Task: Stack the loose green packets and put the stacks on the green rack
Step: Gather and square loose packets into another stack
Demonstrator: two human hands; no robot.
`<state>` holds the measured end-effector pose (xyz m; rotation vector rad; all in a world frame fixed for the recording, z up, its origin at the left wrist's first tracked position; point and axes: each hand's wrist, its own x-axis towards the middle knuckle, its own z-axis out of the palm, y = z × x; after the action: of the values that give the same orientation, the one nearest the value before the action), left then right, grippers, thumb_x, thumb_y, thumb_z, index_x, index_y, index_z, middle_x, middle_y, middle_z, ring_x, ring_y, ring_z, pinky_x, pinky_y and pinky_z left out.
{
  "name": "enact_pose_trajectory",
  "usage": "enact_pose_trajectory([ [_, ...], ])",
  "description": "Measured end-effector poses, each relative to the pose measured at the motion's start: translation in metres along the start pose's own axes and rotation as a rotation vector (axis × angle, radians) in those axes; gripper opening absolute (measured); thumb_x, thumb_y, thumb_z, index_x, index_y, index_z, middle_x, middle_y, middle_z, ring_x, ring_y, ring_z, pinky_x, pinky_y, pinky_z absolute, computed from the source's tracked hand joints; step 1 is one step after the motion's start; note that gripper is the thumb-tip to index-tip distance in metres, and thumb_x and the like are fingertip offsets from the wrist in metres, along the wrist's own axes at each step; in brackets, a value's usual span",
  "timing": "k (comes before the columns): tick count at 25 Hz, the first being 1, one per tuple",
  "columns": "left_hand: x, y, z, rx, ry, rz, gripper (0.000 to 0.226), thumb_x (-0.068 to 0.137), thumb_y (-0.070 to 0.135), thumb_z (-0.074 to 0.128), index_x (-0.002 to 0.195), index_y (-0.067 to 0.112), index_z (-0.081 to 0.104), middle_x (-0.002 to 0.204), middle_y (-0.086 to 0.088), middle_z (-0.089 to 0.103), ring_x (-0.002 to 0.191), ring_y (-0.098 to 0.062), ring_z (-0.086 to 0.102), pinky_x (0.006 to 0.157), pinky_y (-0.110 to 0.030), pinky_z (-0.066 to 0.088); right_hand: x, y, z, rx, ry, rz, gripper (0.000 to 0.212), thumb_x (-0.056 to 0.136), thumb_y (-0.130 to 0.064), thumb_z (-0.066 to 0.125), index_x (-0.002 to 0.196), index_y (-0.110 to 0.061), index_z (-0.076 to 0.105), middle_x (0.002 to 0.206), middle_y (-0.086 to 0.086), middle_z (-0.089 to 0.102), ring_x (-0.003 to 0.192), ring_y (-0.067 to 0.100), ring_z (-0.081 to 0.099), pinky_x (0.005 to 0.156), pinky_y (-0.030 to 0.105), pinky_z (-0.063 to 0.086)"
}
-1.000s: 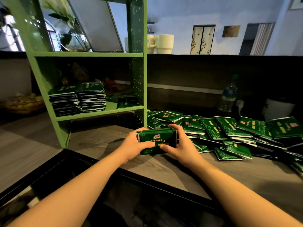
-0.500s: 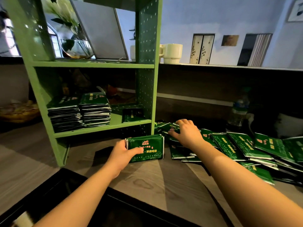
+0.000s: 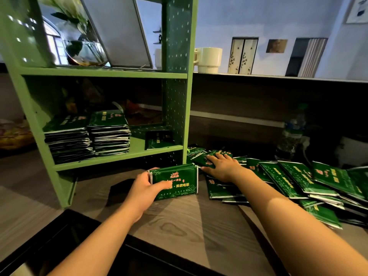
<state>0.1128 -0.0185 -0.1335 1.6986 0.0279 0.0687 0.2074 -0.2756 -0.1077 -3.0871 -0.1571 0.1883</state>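
- While the left hand grips a small bundle of green packets stood on edge on the counter, thumb across the front face & fingers behind, the bundle sits just in front of the green rack, near its right post.
- Right hand lies flat, fingers spread, on the loose packets at the pile's rack end; pressing or reaching, nothing pinched that I can see.
- Handling, my guess: packets are thin, light, glossy foil w/ some flex, so likely slippery against each other. Bundle prob. fans out if gripped at one corner; best squeezed across both flat faces, or clamped by the short edges w/ both hands.
- Rack's lower shelf holds two tall stacks side by side at left, plus a single packet near the right post. Free shelf space shows betw. them.
- Upper shelf: glass vase w/ leaves.
- Loose pile spreads right along the counter, overlapping, many left to stack.
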Motion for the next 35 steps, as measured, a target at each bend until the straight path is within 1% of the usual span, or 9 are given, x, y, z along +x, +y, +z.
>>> enact_pose_trajectory([
  [8, -0.011, 0.008, 0.004, 0.03, 0.083, -0.02, 0.023, 0.082, 0.013, 0.08, 0.102, 0.012, 0.07, 0.097, -0.003, 0.077, 0.096, -0.023, 0.072, 0.089, -0.038, 0.054, -0.068, 0.009, 0.003, 0.101, -0.06, -0.127, 0.065, 0.093, -0.073, 0.026, 0.152, -0.045, 0.024, 0.165, -0.001, 0.011, 0.152, 0.028, 0.005, 0.121, 0.049, 0.008],
  [11, -0.014, 0.012, 0.007, 0.026, 0.113, -0.043, 0.029, 0.079, 0.024, 0.082, 0.103, 0.013, 0.07, 0.101, -0.003, 0.076, 0.098, -0.023, 0.07, 0.095, -0.042, 0.053, -0.086, 0.007, 0.001, 0.143, -0.007, -0.139, 0.056, 0.096, -0.062, 0.039, 0.148, -0.041, 0.036, 0.158, 0.007, 0.028, 0.147, 0.032, 0.019, 0.119, 0.045, 0.021],
  [15, -0.018, 0.01, 0.013, 0.037, 0.114, 0.029, 0.018, 0.084, 0.014, 0.077, 0.101, 0.014, 0.07, 0.095, -0.003, 0.076, 0.094, -0.022, 0.071, 0.088, -0.036, 0.051, -0.105, 0.0, 0.0, 0.16, 0.23, -0.107, 0.078, 0.082, -0.062, 0.064, 0.146, -0.025, 0.039, 0.141, 0.01, 0.05, 0.134, 0.03, 0.042, 0.108, 0.037, 0.037],
  [19, -0.018, 0.008, 0.014, 0.053, 0.061, 0.059, 0.017, 0.086, 0.003, 0.07, 0.093, 0.019, 0.069, 0.092, -0.003, 0.076, 0.093, -0.022, 0.071, 0.089, -0.037, 0.052, -0.111, 0.003, -0.007, 0.217, 0.242, -0.086, 0.084, 0.076, -0.048, 0.075, 0.147, -0.021, 0.038, 0.139, 0.006, 0.054, 0.128, 0.025, 0.051, 0.105, 0.036, 0.041],
  [21, -0.017, 0.007, 0.013, 0.08, 0.045, 0.082, 0.022, 0.086, -0.001, 0.067, 0.091, 0.02, 0.069, 0.091, -0.003, 0.076, 0.093, -0.022, 0.07, 0.089, -0.038, 0.052, -0.113, 0.005, -0.007, 0.342, 0.294, -0.058, 0.07, 0.077, -0.039, 0.077, 0.139, -0.019, 0.05, 0.132, 0.007, 0.061, 0.12, 0.024, 0.057, 0.099, 0.035, 0.046],
  [23, -0.017, 0.005, 0.012, 0.11, 0.024, 0.118, 0.023, 0.082, 0.0, 0.07, 0.095, 0.019, 0.07, 0.092, -0.003, 0.077, 0.094, -0.024, 0.071, 0.089, -0.042, 0.054, -0.115, 0.008, -0.005, 0.525, 0.441, -0.021, 0.04, 0.08, -0.031, 0.074, 0.117, -0.017, 0.066, 0.111, 0.007, 0.07, 0.099, 0.021, 0.065, 0.079, 0.03, 0.049],
  [25, -0.016, 0.004, 0.011, 0.114, 0.017, 0.139, 0.028, 0.076, 0.003, 0.076, 0.098, 0.018, 0.069, 0.092, -0.002, 0.077, 0.094, -0.023, 0.072, 0.087, -0.041, 0.056, -0.117, 0.011, -0.005, 0.848, 0.56, 0.026, 0.017, 0.082, -0.02, 0.071, 0.098, -0.016, 0.066, 0.095, 0.004, 0.072, 0.087, 0.019, 0.069, 0.073, 0.032, 0.054],
  [29, -0.021, 0.007, 0.011, 0.11, -0.014, 0.141, 0.033, 0.08, -0.003, 0.077, 0.104, 0.017, 0.067, 0.094, 0.001, 0.077, 0.09, -0.015, 0.073, 0.074, -0.024, 0.055, -0.122, -0.001, -0.008, 1.596, 0.469, -0.01, 0.039, 0.077, 0.006, 0.062, 0.111, -0.013, 0.06, 0.102, 0.01, 0.072, 0.095, 0.028, 0.071, 0.08, 0.044, 0.059],
  [35, -0.022, 0.009, 0.013, 0.116, -0.05, 0.105, 0.026, 0.089, -0.001, 0.061, 0.1, 0.022, 0.067, 0.096, -0.004, 0.074, 0.099, -0.027, 0.069, 0.091, -0.043, 0.052, -0.129, -0.028, 0.001, 1.517, 0.403, -0.027, 0.008, 0.088, -0.008, 0.061, 0.087, -0.009, 0.068, 0.077, 0.005, 0.073, 0.07, 0.019, 0.07, 0.059, 0.03, 0.055],
])
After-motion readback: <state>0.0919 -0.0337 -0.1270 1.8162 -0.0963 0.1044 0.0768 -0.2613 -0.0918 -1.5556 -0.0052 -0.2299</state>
